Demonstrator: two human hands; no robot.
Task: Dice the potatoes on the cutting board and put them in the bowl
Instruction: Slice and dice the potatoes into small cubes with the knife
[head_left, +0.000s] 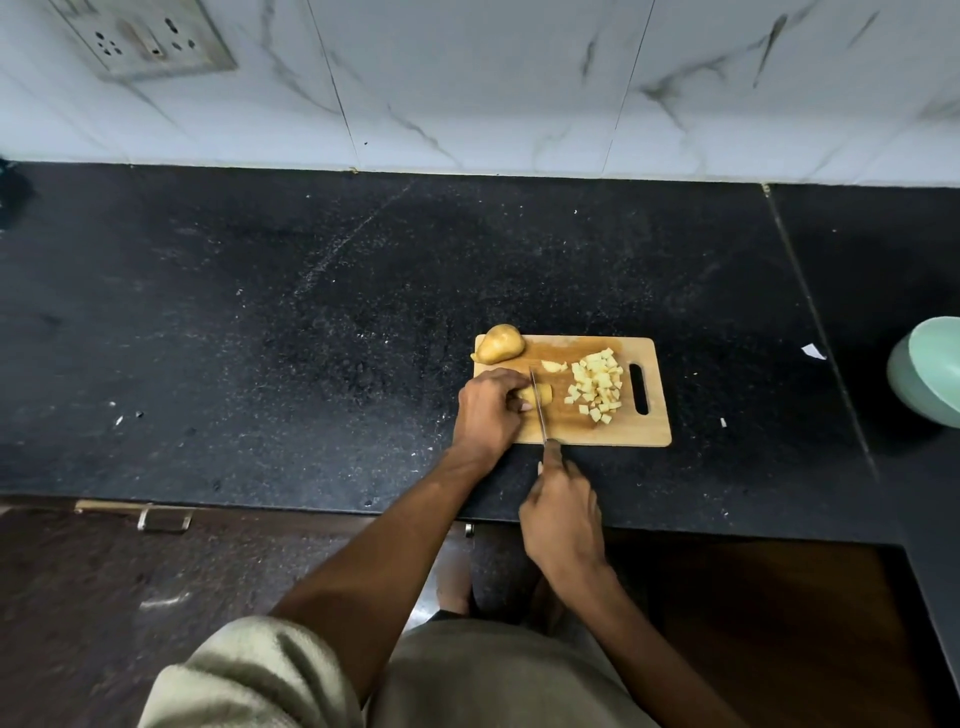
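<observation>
I am steadying the potato piece (537, 396) under my left hand (488, 410), my right hand (563, 512) gripping the knife (540, 410), blade running twelve-to-six across it.

I'm working at a black speckled counter (363, 322) that runs to the white marbled wall tiles. Directly on it, under my left hand (485, 410) and just beyond my right hand (563, 514), lies a wooden cutting board (592, 431), its handle slot away to my right. Far out past my right hand, near the edge of view, sits a pale green bowl (930, 374). Small white scraps (813, 352) lie on the counter between board and bowl.
</observation>
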